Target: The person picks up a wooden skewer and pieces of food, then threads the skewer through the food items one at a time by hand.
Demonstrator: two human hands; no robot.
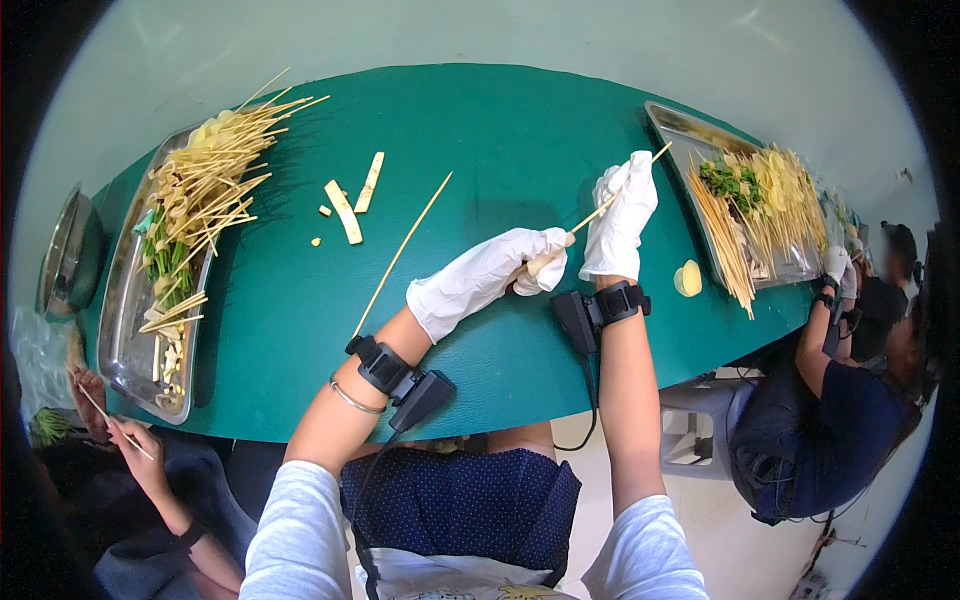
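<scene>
My left hand (490, 272), in a white glove, pinches a pale food piece (541, 263) whose kind I cannot make out, partly hidden by the fingers. My right hand (621, 215), gloved too, is closed around a bamboo skewer (594, 215). That skewer slants down leftward to the food piece; its other end sticks out past the right fingers. Whether its tip is inside the piece is hidden. A loose bamboo skewer (403, 253) lies left of my left hand. Right of my right wrist rests a pale yellow slice (688, 279).
Two pale strips (343, 211) and small scraps lie on the green table (450, 120). A metal tray (180, 395) of skewered food stands left, another metal tray (683, 122) right. A metal bowl (72, 250) is far left. Co-workers sit at both sides, one hand (138, 455) holding a stick.
</scene>
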